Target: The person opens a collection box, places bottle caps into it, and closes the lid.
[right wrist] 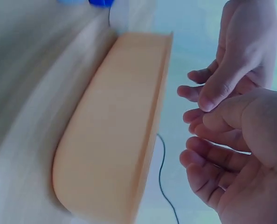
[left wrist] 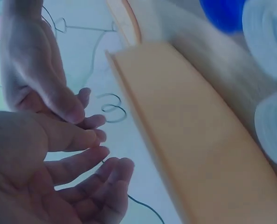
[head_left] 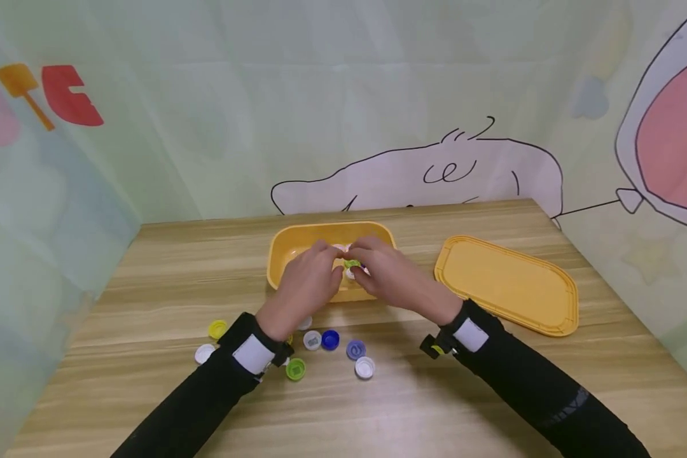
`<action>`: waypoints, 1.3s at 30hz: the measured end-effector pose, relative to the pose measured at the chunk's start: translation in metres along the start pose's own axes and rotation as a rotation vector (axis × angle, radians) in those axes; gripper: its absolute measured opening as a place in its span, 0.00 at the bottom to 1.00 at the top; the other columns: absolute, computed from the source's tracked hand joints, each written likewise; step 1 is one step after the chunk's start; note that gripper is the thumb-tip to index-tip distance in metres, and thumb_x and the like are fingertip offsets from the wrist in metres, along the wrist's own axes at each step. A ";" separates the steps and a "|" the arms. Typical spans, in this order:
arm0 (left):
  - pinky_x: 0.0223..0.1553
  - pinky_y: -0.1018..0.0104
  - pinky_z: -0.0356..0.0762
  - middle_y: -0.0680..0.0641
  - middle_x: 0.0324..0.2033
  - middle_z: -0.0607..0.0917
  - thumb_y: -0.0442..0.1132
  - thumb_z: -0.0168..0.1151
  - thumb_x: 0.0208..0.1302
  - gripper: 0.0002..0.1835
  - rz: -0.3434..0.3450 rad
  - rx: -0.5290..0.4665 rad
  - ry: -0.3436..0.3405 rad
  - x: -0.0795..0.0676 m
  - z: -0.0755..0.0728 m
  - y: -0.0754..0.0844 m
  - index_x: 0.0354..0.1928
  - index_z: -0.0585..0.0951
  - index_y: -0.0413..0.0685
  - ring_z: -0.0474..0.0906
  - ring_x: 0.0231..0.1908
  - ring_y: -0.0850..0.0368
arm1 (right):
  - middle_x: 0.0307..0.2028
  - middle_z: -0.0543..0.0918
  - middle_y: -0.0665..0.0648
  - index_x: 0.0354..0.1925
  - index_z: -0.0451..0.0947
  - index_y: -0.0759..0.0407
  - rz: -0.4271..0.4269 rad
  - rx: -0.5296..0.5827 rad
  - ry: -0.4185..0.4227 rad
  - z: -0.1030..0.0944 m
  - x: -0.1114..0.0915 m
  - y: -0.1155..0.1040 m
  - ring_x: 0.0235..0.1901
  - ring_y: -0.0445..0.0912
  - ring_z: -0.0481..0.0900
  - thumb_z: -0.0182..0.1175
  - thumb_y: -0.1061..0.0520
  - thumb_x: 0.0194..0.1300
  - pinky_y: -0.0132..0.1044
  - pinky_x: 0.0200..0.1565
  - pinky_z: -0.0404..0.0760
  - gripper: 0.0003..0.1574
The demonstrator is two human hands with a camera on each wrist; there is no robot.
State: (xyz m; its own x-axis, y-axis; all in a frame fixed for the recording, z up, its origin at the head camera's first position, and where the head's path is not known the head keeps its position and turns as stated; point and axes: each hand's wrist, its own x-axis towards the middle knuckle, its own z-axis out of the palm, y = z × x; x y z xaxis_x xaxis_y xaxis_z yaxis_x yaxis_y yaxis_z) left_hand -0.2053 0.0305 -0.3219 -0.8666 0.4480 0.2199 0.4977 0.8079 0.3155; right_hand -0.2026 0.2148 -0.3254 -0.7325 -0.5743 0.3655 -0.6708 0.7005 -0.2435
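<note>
While hands (head_left: 309, 273) (head_left: 401, 278) hover over the tub (head_left: 294, 240), caps (head_left: 330, 340) (plus a lid (head_left: 506, 284)) lie outside.

I see the yellow tub (head_left: 298, 236) upright on the surface (head_left: 177, 267), green and white caps (head_left: 352, 263) inside. Loose caps (head_left: 330, 340), blue, white, green and yellow, lie scattered in front.

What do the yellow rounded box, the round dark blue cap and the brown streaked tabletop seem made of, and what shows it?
Yellow rounded box: probably smooth, fairly matte plastic; even colour and a thin, moulded-looking rim.
Round dark blue cap: likely smooth plastic; solid colour, raised edge.
Brown streaked tabletop: wood or printed laminate with soft sheen; grain lines show, but leave it open.
</note>
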 end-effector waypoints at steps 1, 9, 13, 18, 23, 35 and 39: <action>0.42 0.57 0.84 0.41 0.49 0.83 0.39 0.65 0.72 0.14 0.014 -0.001 -0.006 -0.005 -0.001 0.002 0.55 0.85 0.41 0.84 0.45 0.48 | 0.49 0.83 0.62 0.52 0.84 0.68 -0.002 0.003 -0.009 -0.001 -0.006 -0.003 0.51 0.53 0.80 0.67 0.66 0.67 0.43 0.52 0.83 0.15; 0.42 0.57 0.83 0.43 0.48 0.85 0.39 0.69 0.69 0.13 0.120 -0.060 -0.055 -0.044 0.004 0.010 0.52 0.87 0.43 0.84 0.42 0.50 | 0.46 0.84 0.57 0.50 0.86 0.62 -0.056 0.019 -0.034 -0.004 -0.047 -0.017 0.41 0.47 0.83 0.72 0.64 0.63 0.38 0.42 0.84 0.16; 0.42 0.56 0.83 0.45 0.44 0.86 0.40 0.71 0.67 0.13 0.166 -0.048 -0.085 -0.062 0.012 0.009 0.50 0.87 0.44 0.84 0.41 0.51 | 0.44 0.86 0.54 0.49 0.86 0.60 -0.032 0.051 -0.089 -0.003 -0.064 -0.022 0.38 0.44 0.84 0.73 0.63 0.63 0.37 0.40 0.83 0.16; 0.38 0.59 0.82 0.48 0.41 0.88 0.41 0.71 0.66 0.12 0.201 -0.042 -0.156 -0.078 0.022 0.011 0.48 0.88 0.45 0.85 0.40 0.54 | 0.40 0.87 0.54 0.47 0.86 0.62 0.004 0.076 -0.177 0.000 -0.084 -0.024 0.36 0.42 0.84 0.74 0.63 0.62 0.36 0.39 0.83 0.14; 0.29 0.65 0.76 0.52 0.33 0.87 0.44 0.73 0.64 0.09 0.217 -0.043 -0.172 -0.090 0.032 0.015 0.41 0.89 0.48 0.82 0.31 0.61 | 0.33 0.85 0.48 0.45 0.87 0.61 0.050 0.122 -0.280 0.005 -0.095 -0.026 0.29 0.34 0.77 0.73 0.62 0.61 0.32 0.34 0.80 0.13; 0.26 0.58 0.72 0.52 0.26 0.80 0.54 0.75 0.60 0.17 0.124 0.093 -0.147 -0.105 0.051 0.026 0.30 0.82 0.51 0.80 0.28 0.54 | 0.33 0.86 0.46 0.40 0.87 0.54 0.069 0.096 -0.337 0.021 -0.099 -0.034 0.31 0.36 0.80 0.76 0.58 0.59 0.34 0.34 0.79 0.10; 0.25 0.58 0.71 0.52 0.24 0.79 0.54 0.75 0.59 0.17 0.127 0.106 -0.144 -0.104 0.052 0.028 0.26 0.81 0.52 0.79 0.27 0.53 | 0.30 0.84 0.45 0.37 0.86 0.54 0.060 0.090 -0.334 0.024 -0.099 -0.037 0.29 0.35 0.78 0.74 0.59 0.61 0.33 0.31 0.77 0.06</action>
State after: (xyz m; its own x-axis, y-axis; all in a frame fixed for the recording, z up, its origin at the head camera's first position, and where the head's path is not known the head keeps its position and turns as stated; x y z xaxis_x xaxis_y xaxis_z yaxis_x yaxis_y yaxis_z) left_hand -0.1028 0.0267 -0.3843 -0.7973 0.5926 0.1148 0.6031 0.7739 0.1935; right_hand -0.1077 0.2353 -0.3745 -0.7584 -0.6507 0.0378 -0.6222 0.7056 -0.3391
